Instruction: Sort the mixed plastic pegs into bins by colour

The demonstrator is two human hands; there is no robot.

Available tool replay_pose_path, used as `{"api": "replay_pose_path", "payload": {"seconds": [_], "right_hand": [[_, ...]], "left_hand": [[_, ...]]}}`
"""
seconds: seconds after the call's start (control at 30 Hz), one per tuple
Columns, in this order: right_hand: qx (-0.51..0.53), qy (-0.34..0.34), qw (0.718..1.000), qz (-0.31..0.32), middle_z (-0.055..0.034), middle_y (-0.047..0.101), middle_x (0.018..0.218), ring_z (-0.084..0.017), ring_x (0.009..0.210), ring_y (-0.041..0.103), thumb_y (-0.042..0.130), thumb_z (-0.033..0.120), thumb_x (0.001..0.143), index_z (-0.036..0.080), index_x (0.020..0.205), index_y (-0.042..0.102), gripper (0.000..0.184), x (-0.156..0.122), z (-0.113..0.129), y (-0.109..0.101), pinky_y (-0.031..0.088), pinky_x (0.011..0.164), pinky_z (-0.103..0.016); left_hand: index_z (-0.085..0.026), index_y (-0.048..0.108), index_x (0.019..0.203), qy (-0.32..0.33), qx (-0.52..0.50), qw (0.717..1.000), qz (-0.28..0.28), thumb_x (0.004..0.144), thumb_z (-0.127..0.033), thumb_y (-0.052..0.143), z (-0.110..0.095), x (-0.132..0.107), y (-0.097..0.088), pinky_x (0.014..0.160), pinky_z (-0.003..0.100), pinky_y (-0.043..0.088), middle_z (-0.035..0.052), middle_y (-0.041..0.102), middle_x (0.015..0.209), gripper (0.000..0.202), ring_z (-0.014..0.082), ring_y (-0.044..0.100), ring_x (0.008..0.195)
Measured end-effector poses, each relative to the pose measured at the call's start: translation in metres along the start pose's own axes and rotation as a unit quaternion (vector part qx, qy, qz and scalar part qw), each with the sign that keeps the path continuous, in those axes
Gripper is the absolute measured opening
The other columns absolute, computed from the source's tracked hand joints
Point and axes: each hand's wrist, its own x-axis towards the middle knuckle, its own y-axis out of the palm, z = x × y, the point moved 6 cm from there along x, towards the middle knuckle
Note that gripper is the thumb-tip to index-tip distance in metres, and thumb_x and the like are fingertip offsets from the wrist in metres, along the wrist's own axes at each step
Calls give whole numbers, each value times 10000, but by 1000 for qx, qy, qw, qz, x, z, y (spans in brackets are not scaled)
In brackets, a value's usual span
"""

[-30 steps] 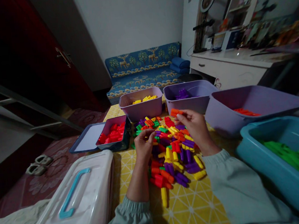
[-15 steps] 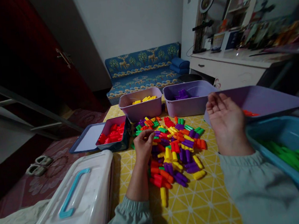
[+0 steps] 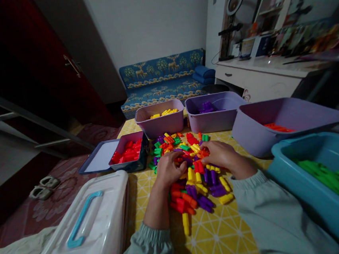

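A heap of small plastic pegs (image 3: 192, 176) in red, orange, yellow, green and purple lies on a yellow patterned tablecloth (image 3: 222, 237). My left hand (image 3: 168, 169) rests on the heap's left side with its fingers curled down into the pegs. My right hand (image 3: 224, 156) lies palm down over the heap's right side, its fingers bent onto orange and red pegs near the middle. What either hand grips is hidden under the fingers. Both arms wear grey-green sleeves.
Around the heap stand a purple tub with yellow pegs (image 3: 161, 124), a purple tub with purple pegs (image 3: 213, 116), a big purple tub with orange pegs (image 3: 280, 126), a blue tub with green pegs (image 3: 318, 172), a tin of red pegs (image 3: 126, 152) and a white lidded box (image 3: 83, 227).
My right hand held orange pegs, swung open-palmed to the big purple tub, and has come back down onto the heap. My left hand has shifted slightly right and curled tighter into the pegs.
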Motion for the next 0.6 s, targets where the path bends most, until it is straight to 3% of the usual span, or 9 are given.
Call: {"api": "replay_pose_path", "payload": {"seconds": [0.1,0.2,0.33,0.4,0.5,0.6], "right_hand": [[-27,-8,999,39,-93,712,1051,-272,971,655,720,268,670,224,1116,675,450,-2,2,5,452,775,-322],[-8,-20,999,34,-94,719,1008,-249,930,658,645,219,718,208,1074,692,359,1,6,6,447,757,-307],[130,-53,990,-6,-69,713,856,-217,818,653,602,239,763,173,895,695,175,7,14,4,462,706,-286],[264,-69,962,-8,-44,702,817,-190,779,649,602,251,779,172,860,670,132,8,20,4,480,676,-264],[448,-64,891,29,-29,696,800,-162,723,652,634,308,792,175,900,640,171,5,33,9,506,628,-247],[543,-29,836,75,-23,692,756,-141,649,651,694,349,768,179,969,611,277,0,44,15,501,559,-223]], "left_hand": [[-221,736,1012,25,21,999,28,682,-132,630,0,1,4,851,330,507,51,736,1007,357,239,663,954],[-224,740,1015,-18,1,1000,16,708,-106,594,13,2,7,798,314,518,47,747,953,360,225,677,894],[-197,726,1041,-79,-119,989,-42,814,-241,601,22,2,4,700,276,536,67,751,947,263,201,693,815],[-184,718,1045,-89,-191,975,-67,823,-305,626,19,2,1,684,257,542,80,748,990,269,205,698,862],[-173,705,1071,-90,-267,957,-74,822,-369,649,13,3,-1,708,256,554,96,742,1021,321,221,695,942],[-166,699,1087,-89,-298,947,-77,794,-388,684,12,3,-1,781,280,557,94,742,1018,368,218,695,943]]}}
